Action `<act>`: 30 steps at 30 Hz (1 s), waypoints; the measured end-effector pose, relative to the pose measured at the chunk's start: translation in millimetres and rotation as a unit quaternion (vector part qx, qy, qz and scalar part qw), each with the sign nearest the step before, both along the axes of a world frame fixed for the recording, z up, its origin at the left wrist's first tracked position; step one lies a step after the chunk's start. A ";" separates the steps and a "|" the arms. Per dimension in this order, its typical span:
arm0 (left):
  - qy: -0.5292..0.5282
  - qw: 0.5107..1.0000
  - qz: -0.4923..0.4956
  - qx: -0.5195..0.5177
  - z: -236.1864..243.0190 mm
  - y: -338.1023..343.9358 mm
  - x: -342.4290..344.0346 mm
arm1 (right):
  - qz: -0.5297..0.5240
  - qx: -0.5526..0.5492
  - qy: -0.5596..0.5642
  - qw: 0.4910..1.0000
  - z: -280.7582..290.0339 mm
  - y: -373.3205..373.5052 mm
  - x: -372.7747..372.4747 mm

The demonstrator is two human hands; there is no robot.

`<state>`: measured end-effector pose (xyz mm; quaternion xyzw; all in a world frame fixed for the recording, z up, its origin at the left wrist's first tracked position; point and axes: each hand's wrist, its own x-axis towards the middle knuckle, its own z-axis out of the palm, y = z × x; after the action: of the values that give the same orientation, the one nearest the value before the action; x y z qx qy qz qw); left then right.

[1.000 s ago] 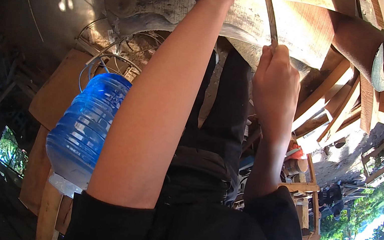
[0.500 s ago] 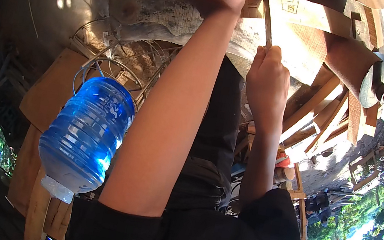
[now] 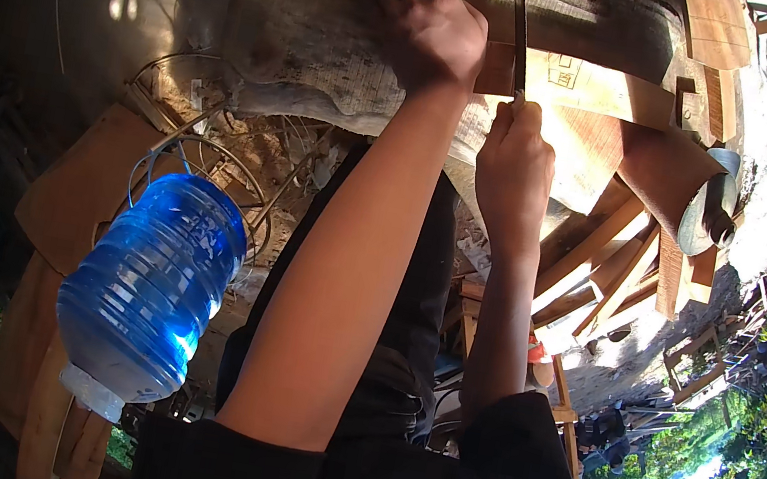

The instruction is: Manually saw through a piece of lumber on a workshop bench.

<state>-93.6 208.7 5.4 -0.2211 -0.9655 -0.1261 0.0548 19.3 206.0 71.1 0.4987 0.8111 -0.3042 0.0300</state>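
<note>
My left hand [image 3: 433, 33] lies with its fingers spread on a thick, rough-edged wooden slab [image 3: 319, 46]. Closed in a fist, my right hand [image 3: 515, 170] grips the near end of a long, narrow dark blade [image 3: 518, 21]. The blade points away from me across the slab, and its far end runs out at the top of the view. Its handle is hidden in my fist, so I cannot tell whether it is a saw or a knife. Just right of the blade is a sunlit board [image 3: 597, 87] with a small square drawing on it.
A large blue water bottle [image 3: 154, 287] lies tilted at the left, neck toward me, beside loops of bent cane or wire [image 3: 225, 157]. Wooden offcuts [image 3: 617, 269] are piled at the right, near a grey cylindrical object [image 3: 710, 208]. Greenery shows at the lower right.
The view has shifted, so the slab and both hands sit lower in it. More of my left hand's spread fingers shows. My right hand still grips the blade.
</note>
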 end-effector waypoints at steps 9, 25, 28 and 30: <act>-0.022 0.999 0.015 0.042 15.6 -3.2 -4.1 | -0.046 -0.121 -0.123 0.984 29.0 -31.5 33.3; -0.019 0.999 0.010 0.035 8.7 1.0 -1.0 | 0.001 -0.042 -0.006 0.999 8.8 -3.7 12.9; -0.019 0.999 0.011 0.036 1.1 1.7 -0.7 | 0.026 -0.013 -0.022 0.999 3.4 3.3 7.0; -0.019 0.999 0.016 0.034 0.7 -6.1 -1.8 | 0.011 -0.050 -0.042 0.998 13.8 -14.3 21.1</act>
<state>-95.4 202.6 6.1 -0.2014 -0.9649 -0.1621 0.0458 40.3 191.6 84.8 0.4998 0.7983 -0.3233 0.0923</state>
